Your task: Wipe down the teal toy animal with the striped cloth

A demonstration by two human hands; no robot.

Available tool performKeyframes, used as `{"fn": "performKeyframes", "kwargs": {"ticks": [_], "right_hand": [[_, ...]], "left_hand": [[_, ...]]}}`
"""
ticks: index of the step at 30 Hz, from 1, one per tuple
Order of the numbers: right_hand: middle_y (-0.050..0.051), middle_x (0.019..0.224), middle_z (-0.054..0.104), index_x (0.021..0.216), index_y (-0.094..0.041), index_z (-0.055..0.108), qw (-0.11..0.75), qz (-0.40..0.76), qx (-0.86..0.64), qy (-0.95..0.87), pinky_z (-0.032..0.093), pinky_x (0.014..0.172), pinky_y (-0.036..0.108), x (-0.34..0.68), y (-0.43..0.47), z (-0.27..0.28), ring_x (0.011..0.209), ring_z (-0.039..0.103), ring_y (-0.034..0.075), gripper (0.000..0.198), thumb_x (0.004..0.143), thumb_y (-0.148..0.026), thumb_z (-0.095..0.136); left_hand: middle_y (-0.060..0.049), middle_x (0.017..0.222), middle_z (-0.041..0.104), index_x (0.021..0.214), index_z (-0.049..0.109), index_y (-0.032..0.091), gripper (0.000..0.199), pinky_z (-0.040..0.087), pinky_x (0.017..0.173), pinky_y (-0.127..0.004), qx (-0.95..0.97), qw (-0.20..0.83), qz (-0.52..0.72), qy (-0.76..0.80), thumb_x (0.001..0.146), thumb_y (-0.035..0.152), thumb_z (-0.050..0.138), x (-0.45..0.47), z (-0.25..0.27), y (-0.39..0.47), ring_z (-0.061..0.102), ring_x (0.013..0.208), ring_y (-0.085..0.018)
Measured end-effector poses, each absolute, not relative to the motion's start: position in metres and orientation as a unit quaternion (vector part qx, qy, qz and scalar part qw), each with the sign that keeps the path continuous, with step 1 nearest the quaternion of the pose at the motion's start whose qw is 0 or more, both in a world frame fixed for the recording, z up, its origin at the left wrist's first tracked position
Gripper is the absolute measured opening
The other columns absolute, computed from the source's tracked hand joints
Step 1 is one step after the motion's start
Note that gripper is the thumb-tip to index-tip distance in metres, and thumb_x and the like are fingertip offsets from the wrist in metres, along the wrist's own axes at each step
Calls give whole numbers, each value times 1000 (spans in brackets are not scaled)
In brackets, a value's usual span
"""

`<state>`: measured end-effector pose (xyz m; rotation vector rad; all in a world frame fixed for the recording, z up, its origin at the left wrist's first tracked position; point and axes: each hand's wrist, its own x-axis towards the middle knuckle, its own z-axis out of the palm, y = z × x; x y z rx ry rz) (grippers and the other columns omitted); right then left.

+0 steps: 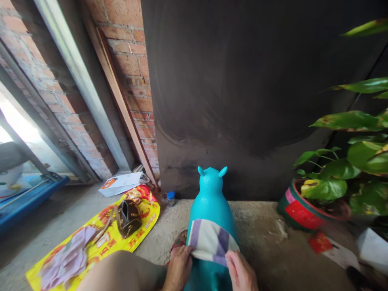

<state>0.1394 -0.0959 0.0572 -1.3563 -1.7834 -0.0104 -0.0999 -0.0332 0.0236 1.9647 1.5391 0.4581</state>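
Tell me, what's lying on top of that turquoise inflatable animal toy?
A striped white, purple and grey cloth lies over the turquoise inflatable animal toy, with the left hand and right hand gripping its lower edge. The toy's surface beneath the cloth is hidden.

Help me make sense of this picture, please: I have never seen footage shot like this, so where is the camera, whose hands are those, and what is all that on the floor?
The camera sits on a person's head and looks forward and down, so the two bare hands at the bottom are that person's own. The left hand and the right hand both grip a striped cloth, white with purple bands, laid over the back of a turquoise inflatable animal toy with two small ears. The toy stands on a concrete floor in front of a dark wall. To the left lies a yellow printed sheet bearing a small brown bag and a pale lilac cloth. A small blue-capped bottle stands by the wall. To the right is a potted plant in a red and green pot.
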Motion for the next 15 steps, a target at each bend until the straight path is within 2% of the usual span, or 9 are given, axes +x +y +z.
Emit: {"fn": "performKeyframes", "kwargs": {"ticks": [3, 7, 11, 15], "right_hand": [[1, 83, 67, 105, -25, 54, 457, -6, -541, -706, 52, 70, 18, 145, -97, 79, 74, 67, 12, 14, 97, -24, 42], [1, 82, 68, 102, -25, 57, 471, 4, -536, -701, 52, 67, 17, 152, -91, 123, 73, 68, 12, 14, 96, -25, 44], [1, 84, 71, 99, -26, 60, 482, -2, -555, -677, 53, 68, 17, 154, -88, 159, 74, 69, 13, 17, 96, -32, 45], [1, 89, 72, 98, -28, 61, 436, 54, -634, -636, 52, 70, 19, 161, -69, 155, 78, 69, 14, 26, 95, -44, 41]], "left_hand": [[-3, 122, 67, 121, 58, 29, 40, 47, 101, -32, 757, 300, 179, 552, 90, 27, 33, -107, 54, -28, 61, 113, -17], [2, 111, 70, 114, 59, 34, 30, 50, 90, -24, 816, 274, 161, 483, 94, 33, 37, -119, 132, -21, 66, 101, -13], [1, 93, 71, 107, 60, 29, 30, 50, 79, -26, 854, 204, 91, 470, 94, 24, 33, -120, 203, -9, 67, 88, -15], [1, 97, 71, 112, 59, 31, 31, 49, 85, -29, 857, 168, 84, 480, 94, 26, 34, -107, 213, 24, 66, 95, -17]]}}
